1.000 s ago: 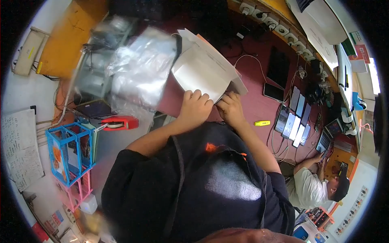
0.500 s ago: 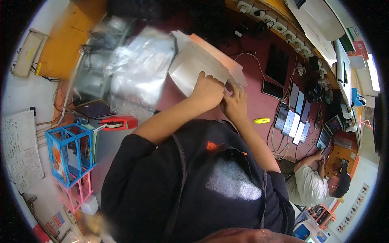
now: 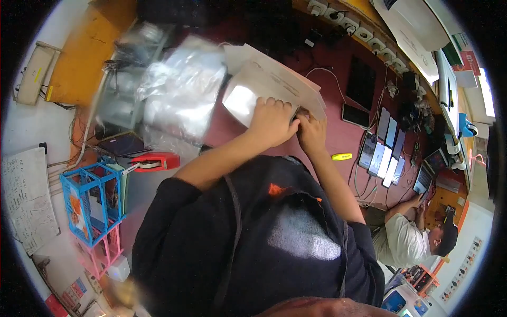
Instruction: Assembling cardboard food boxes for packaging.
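A bundle of pale sheets (image 3: 253,79), with a glossy, light-reflecting top layer, lies at a slant on the dark red table in front of me. My left hand (image 3: 272,120) is closed at its near edge, fingers curled over the sheets. Beside it, my right hand (image 3: 312,131) pinches the near right corner, its thumb and fingers bent. The two hands almost touch. What lies between my right fingertips is partly hidden. Faint printed lines run along the far right side of the bundle.
Clear plastic bags (image 3: 182,90) lie left of the sheets, above a red tape dispenser (image 3: 156,161). A yellow highlighter (image 3: 341,157) is right of my arm. Farther right are several phones (image 3: 384,153), cables and a tablet (image 3: 360,83). A co-worker (image 3: 404,240) sits at far right.
The sheets have tilted and shifted slightly right; the orange at their far edge has mostly gone from view and printed lines now show. Both hands have moved a little right.
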A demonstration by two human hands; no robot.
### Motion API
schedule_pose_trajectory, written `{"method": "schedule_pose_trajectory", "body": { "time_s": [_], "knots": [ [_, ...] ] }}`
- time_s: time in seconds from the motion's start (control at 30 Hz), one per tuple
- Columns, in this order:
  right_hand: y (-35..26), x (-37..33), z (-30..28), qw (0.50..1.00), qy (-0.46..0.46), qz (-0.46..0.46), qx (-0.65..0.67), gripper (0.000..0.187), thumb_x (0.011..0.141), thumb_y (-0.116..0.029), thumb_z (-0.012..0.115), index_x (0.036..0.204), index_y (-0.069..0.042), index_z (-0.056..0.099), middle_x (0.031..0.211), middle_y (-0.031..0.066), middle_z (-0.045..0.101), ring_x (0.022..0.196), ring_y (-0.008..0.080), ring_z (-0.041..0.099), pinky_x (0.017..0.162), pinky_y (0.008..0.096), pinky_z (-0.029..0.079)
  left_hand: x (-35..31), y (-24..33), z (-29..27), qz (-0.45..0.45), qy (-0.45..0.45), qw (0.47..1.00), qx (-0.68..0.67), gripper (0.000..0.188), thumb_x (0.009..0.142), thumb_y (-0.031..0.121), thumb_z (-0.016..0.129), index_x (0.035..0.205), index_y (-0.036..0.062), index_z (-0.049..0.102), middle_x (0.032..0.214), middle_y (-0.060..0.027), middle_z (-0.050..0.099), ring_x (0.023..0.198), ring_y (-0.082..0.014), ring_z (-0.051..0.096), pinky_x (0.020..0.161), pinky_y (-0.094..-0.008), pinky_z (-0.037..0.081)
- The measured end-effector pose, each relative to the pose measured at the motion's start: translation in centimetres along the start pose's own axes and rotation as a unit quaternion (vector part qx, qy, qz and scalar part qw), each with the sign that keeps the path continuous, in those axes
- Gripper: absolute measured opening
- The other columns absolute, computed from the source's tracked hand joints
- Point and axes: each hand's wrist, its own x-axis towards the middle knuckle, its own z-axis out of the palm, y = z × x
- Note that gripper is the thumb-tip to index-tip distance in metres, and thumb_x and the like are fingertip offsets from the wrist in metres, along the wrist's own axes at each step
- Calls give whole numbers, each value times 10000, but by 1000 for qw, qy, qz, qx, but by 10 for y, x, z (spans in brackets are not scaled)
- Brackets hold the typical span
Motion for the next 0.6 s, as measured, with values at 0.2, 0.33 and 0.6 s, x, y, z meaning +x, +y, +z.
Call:
{"method": "schedule_pose_trajectory", "body": {
  "time_s": [0.2,0.33,0.6],
  "knots": [
    [24,-15,7,936,-32,184,297,264,923,-131,572,1166,-32,603,1248,151,590,1164,323,554,954,410,450,-26,-94,-25,-135,141,978,-70,446,783,354,748,1013,10,581,949,-155,590,896,-336,578,764,-478,424],
    [24,0,15,732,-46,375,567,434,1000,-311,528,1294,8,523,1235,116,605,1133,226,571,945,356,461,-43,-122,-14,-235,129,925,-270,674,792,321,801,1237,-52,458,1149,-215,501,979,-326,593,911,-415,475],
    [12,36,27,681,-105,436,579,470,986,-406,544,1226,-7,606,1156,81,643,1053,189,587,912,363,463,-42,-145,17,-282,2,803,-525,731,891,281,692,1416,-81,334,1352,-220,507,1202,-273,530,1032,-352,403]
  ]
}}
